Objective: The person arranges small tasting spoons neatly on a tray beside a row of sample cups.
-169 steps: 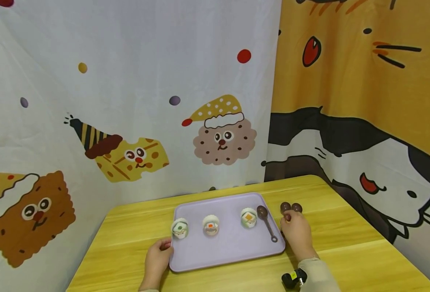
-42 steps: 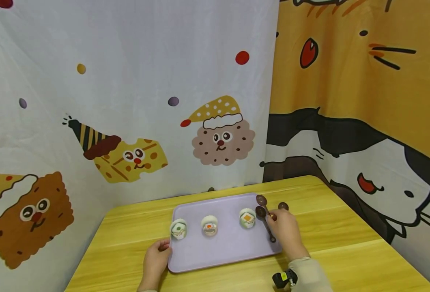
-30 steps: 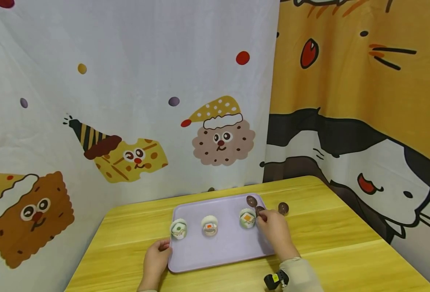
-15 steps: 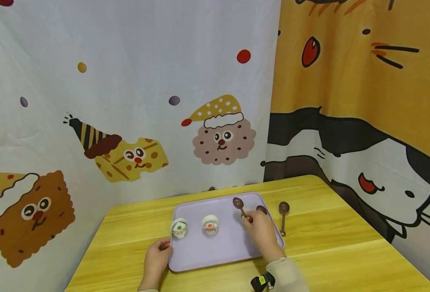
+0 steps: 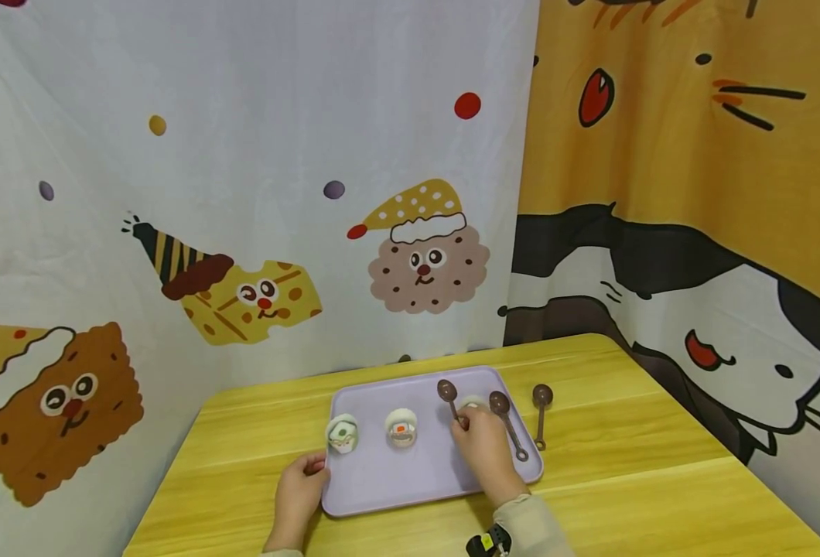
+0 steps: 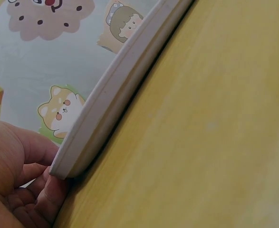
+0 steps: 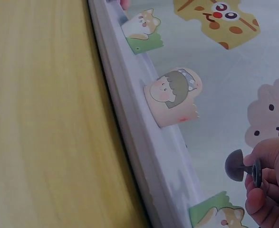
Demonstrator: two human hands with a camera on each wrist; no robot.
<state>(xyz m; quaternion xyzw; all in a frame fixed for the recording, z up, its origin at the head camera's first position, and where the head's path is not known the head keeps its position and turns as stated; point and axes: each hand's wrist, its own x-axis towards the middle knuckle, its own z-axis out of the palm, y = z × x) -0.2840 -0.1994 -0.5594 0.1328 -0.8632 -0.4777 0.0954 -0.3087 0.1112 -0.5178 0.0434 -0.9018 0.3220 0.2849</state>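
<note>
My right hand (image 5: 483, 449) pinches a brown measuring spoon (image 5: 448, 391) by its handle over the right half of the lilac tray (image 5: 410, 487). In the right wrist view, the spoon's round bowl (image 7: 235, 165) and ring end show at the fingertips. A small cartoon-printed cup (image 5: 474, 401) is partly hidden behind that hand. Another measuring spoon (image 5: 510, 425) lies on the tray to its right. My left hand (image 5: 300, 489) grips the tray's near left edge between thumb and fingers, as the left wrist view shows.
One cup with an orange mark (image 5: 401, 428) stands mid-tray; one with a green mark (image 5: 343, 434) is at the left rim. A third measuring spoon (image 5: 541, 416) lies on the yellow wooden table (image 5: 633, 464) right of the tray. Printed curtains (image 5: 243, 155) hang behind.
My right hand has brought one measuring spoon from the table on the right, leftward over the tray and past the right-hand cup. The left hand stays at the tray's edge.
</note>
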